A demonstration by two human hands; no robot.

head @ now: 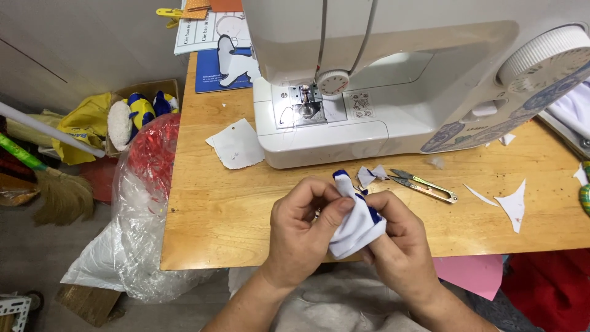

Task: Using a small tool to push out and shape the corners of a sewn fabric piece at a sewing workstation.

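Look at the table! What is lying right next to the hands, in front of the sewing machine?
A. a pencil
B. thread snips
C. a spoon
B: small thread snips lie on the wooden table, right of the white-and-blue fabric piece held in both hands.

A wooden table [215,215] stands on a grey floor [37,258]; a broom [58,193] lies at left.

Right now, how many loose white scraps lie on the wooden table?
4: a large scrap left of the sewing machine, two pointed scraps at right, and a small one near the machine's base. Others may be hidden.
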